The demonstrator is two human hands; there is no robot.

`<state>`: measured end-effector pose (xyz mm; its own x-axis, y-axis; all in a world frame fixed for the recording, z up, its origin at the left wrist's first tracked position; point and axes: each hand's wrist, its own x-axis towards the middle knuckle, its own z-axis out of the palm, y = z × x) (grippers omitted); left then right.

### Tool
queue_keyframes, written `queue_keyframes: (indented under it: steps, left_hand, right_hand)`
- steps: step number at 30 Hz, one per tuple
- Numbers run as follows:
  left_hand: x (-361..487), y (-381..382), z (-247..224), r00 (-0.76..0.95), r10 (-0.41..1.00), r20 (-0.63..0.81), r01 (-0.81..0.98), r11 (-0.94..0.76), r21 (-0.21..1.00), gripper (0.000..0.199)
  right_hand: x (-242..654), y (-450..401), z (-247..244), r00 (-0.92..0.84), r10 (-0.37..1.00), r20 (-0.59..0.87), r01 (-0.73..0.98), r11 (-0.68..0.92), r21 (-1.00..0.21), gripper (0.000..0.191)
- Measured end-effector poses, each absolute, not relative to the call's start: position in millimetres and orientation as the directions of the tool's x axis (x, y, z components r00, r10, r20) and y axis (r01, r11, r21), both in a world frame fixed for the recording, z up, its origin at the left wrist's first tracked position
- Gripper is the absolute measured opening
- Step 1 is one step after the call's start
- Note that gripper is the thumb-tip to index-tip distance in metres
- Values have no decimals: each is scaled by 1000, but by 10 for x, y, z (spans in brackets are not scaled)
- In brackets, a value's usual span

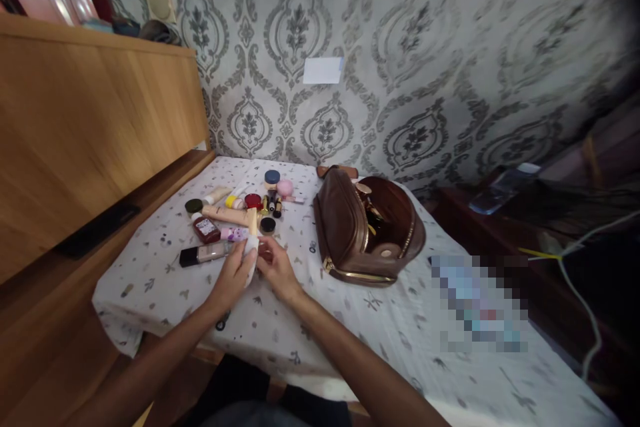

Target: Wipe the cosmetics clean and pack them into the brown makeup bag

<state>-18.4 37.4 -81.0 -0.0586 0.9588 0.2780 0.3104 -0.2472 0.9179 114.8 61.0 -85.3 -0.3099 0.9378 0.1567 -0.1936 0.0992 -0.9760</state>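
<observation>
My left hand (235,275) is closed around a small white item (251,247), perhaps a folded wipe; a flat beige piece (253,221) sticks up from its top. Beside it, my right hand (278,271) has its fingers curled in against the white item; what they pinch, if anything, is hidden. Close by lie a long beige tube (225,215), a purple-and-white tube (234,233), a foundation bottle (205,253) with a black cap, a dark red bottle (205,228) with a white cap, and a small dark round jar (268,225).
Further back are a blue-lidded jar (272,177), a pink round item (285,187) and a red jar (253,201). To the right an open brown leather bag (340,220) stands on the patterned tablecloth (370,333). A wooden cabinet (100,133) borders the left side.
</observation>
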Motion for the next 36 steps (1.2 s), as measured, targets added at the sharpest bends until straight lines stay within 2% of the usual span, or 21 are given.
queue_keyframes:
  steps: [4, 8, 13, 15, 17, 19, 21, 23, 26, 30, 33, 36]
  left_hand:
    - [-84, 479, -843, -139, 972, 191, 204, -161, 966, 44]
    - [-81, 621, -811, -227, 968, 107, 58, -96, 994, 50]
    - [-34, 796, -732, -290, 955, 58, -107, -92, 990, 54]
    - [-4, 871, -693, -309, 949, 59, -147, -109, 983, 54]
    - [24, 948, -643, -306, 951, 54, -182, -114, 977, 53]
    - [51, 1015, -585, -313, 948, 55, -204, -124, 971, 52]
    - [80, 1058, -536, -327, 942, 74, -203, -146, 968, 49]
    - [120, 1063, -513, -313, 946, 88, -204, -158, 966, 47]
    - [208, 1004, -534, -197, 980, 42, -226, -87, 970, 46]
    - [335, 916, -583, -57, 998, -23, -210, 11, 978, 58]
    - [354, 942, -584, -104, 995, -9, -211, -13, 978, 61]
    - [266, 1037, -563, -179, 984, 2, -228, -44, 973, 51]
  right_hand:
    - [1129, 595, -895, -314, 911, 266, -56, 262, -964, 38]
    - [1131, 636, -925, -294, 916, 273, 24, 293, -956, 46]
    - [1160, 643, -875, -246, 921, 302, 92, 332, -939, 50]
    - [1164, 641, -859, -227, 943, 242, 11, 251, -968, 51]
    - [1165, 653, -856, -228, 968, 109, -156, 74, -985, 54]
    - [1172, 680, -858, -291, 956, -29, -339, -131, -932, 58]
    - [1193, 716, -856, -366, 925, -99, -462, -273, -844, 61]
    - [1222, 754, -852, -387, 916, -109, -523, -316, -792, 63]
    - [1258, 811, -857, -304, 950, -70, -551, -235, -801, 60]
    - [1266, 875, -873, -158, 986, -54, -438, -119, -891, 43]
    - [1274, 852, -837, -36, 999, -6, -229, -14, -973, 27]
    - [1300, 751, -764, 30, 995, 99, 48, 98, -994, 15]
